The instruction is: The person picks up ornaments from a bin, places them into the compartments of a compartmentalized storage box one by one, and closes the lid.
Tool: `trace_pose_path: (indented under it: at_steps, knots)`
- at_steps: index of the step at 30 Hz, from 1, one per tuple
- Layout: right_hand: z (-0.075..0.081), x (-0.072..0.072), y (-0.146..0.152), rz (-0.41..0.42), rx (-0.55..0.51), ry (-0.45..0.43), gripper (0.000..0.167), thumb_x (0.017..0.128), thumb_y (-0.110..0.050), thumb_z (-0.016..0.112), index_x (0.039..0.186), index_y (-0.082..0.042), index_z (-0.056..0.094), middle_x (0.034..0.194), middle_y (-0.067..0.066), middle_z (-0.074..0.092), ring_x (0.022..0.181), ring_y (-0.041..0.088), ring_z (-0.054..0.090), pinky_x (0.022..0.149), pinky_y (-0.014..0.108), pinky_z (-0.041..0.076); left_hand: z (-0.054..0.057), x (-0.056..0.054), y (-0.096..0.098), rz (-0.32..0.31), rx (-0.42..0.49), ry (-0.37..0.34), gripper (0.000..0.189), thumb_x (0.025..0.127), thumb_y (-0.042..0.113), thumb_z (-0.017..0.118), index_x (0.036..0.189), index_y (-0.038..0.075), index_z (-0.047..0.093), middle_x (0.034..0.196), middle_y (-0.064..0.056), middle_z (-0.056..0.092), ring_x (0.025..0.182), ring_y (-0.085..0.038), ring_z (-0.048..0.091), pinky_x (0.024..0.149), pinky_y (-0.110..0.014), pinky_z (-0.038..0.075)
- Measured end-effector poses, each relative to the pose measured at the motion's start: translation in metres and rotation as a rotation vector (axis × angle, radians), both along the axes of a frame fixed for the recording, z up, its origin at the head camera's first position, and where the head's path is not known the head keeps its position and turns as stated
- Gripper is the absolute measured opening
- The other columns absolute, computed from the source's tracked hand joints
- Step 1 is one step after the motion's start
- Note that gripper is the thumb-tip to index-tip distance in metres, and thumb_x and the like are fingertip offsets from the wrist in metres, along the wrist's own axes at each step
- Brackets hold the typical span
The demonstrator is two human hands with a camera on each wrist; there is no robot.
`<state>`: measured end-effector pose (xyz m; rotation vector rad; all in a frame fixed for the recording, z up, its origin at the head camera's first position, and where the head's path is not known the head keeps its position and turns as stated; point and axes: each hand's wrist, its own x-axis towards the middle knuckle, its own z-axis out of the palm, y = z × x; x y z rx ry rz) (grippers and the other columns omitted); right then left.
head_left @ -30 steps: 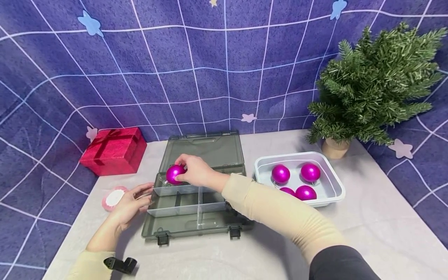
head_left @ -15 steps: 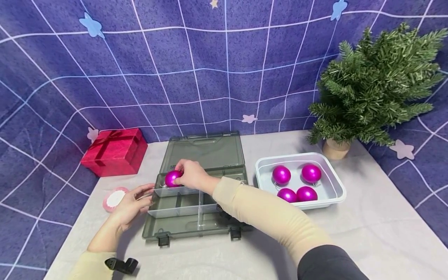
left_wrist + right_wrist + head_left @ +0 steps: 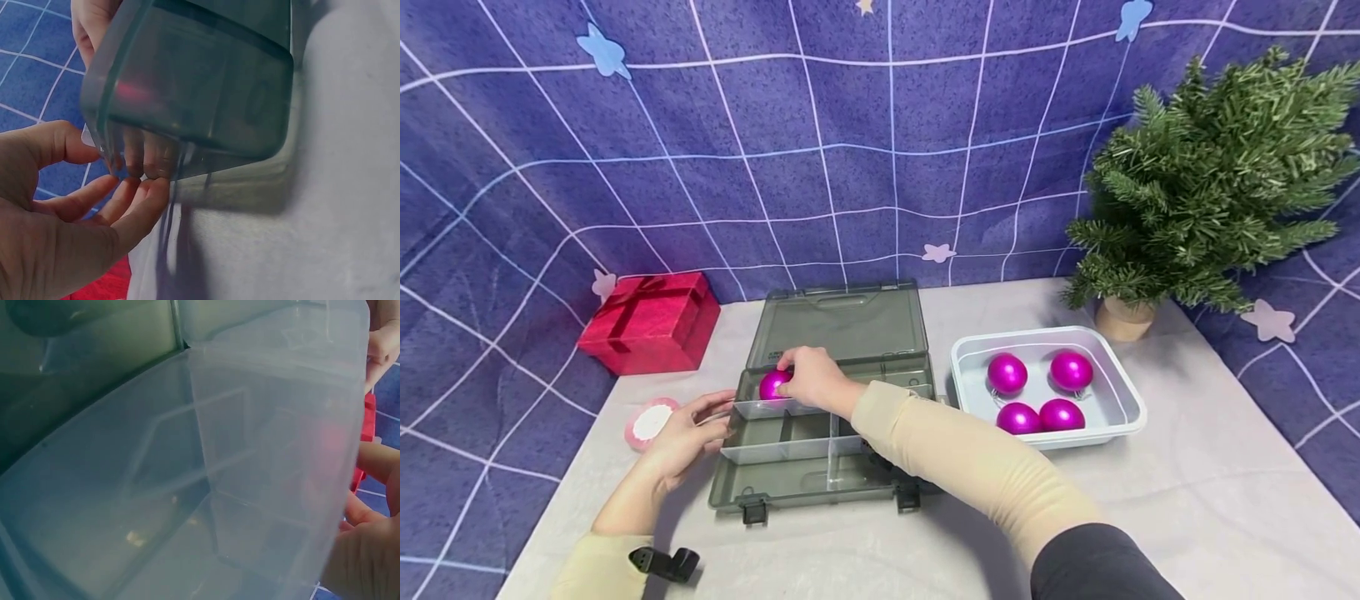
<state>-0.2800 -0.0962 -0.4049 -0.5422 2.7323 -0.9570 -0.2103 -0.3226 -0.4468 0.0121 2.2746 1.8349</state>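
Nearest, the left hand, fingers relaxed, touches the left edge of the box. Farther in, the right hand pinches a pink ball, lowered since a moment ago into the box's back-left corner; it seems nearly stowed, though its underside is hidden. Behind, the open lid lies toward the table's back edge.

Blue gridded backdrop, pale tabletop

Ball w/ glossy metallic finish; divided box smooth see-thru plastic; tub smooth plastic; backdrop matt cloth.
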Motion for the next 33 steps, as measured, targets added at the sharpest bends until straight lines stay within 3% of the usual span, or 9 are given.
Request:
trace_pose_path:
  at_steps: [13, 18, 23, 33]
  knots:
    - [0.002, -0.002, 0.001, 0.023, 0.032, 0.005, 0.036, 0.092, -0.019, 0.077, 0.127, -0.014, 0.070, 0.136, 0.002, 0.065, 0.119, 0.020, 0.061, 0.096, 0.028, 0.049, 0.003, -0.002, 0.003, 0.001, -0.008, 0.010, 0.067, 0.091, -0.008, 0.053, 0.153, -0.012, 0.029, 0.150, -0.035, 0.036, 0.105, -0.009, 0.059, 0.084, -0.029, 0.053]
    - [0.005, -0.003, 0.007, 0.048, 0.024, 0.022, 0.034, 0.090, -0.016, 0.077, 0.124, -0.013, 0.070, 0.123, 0.002, 0.071, 0.106, 0.016, 0.062, 0.089, 0.026, 0.049, 0.001, -0.002, 0.001, 0.000, -0.012, 0.002, 0.065, 0.092, -0.008, 0.052, 0.153, -0.011, 0.029, 0.150, -0.035, 0.035, 0.105, -0.010, 0.059, 0.085, -0.029, 0.052]
    - [0.017, -0.001, 0.021, 0.125, -0.004, 0.060, 0.028, 0.091, -0.015, 0.074, 0.119, -0.010, 0.070, 0.094, -0.002, 0.072, 0.081, 0.011, 0.063, 0.076, 0.024, 0.050, 0.000, 0.000, 0.001, 0.002, -0.021, -0.008, 0.065, 0.093, -0.007, 0.052, 0.154, -0.011, 0.028, 0.151, -0.035, 0.035, 0.105, -0.010, 0.059, 0.087, -0.029, 0.052]
    - [0.053, 0.014, 0.080, 0.271, -0.142, 0.156, 0.022, 0.095, -0.008, 0.068, 0.116, -0.006, 0.070, 0.106, 0.003, 0.073, 0.097, 0.014, 0.067, 0.088, 0.022, 0.051, -0.002, 0.002, 0.000, -0.006, -0.003, 0.020, 0.063, 0.093, -0.007, 0.051, 0.152, -0.013, 0.029, 0.149, -0.036, 0.035, 0.102, -0.010, 0.060, 0.084, -0.031, 0.053]
